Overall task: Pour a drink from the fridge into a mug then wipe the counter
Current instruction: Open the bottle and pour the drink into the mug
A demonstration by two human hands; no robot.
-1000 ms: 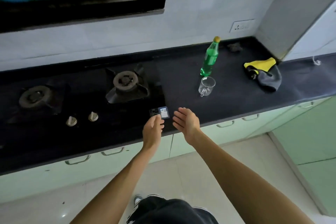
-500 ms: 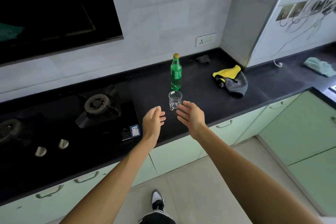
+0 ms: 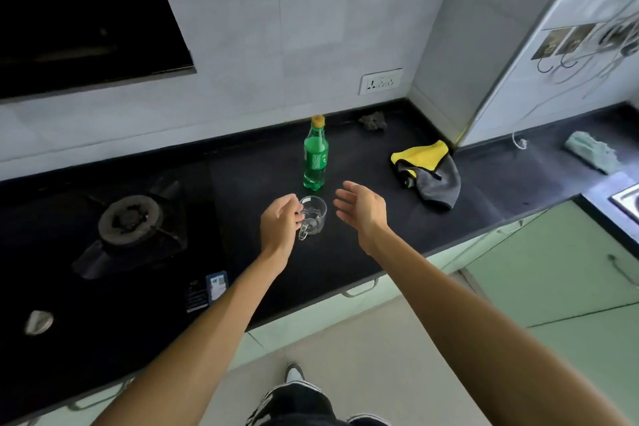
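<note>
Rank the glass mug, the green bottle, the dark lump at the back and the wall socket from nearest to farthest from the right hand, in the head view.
1. glass mug, just left of the right hand.
2. green bottle, behind the mug.
3. dark lump, farther back and right.
4. wall socket, above the lump.

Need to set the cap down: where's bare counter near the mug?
Bare counter: between the green bottle and yellow-grey cloth, and between gas burner and bottle. It is crowded around the glass mug, between left hand and right hand.
</note>
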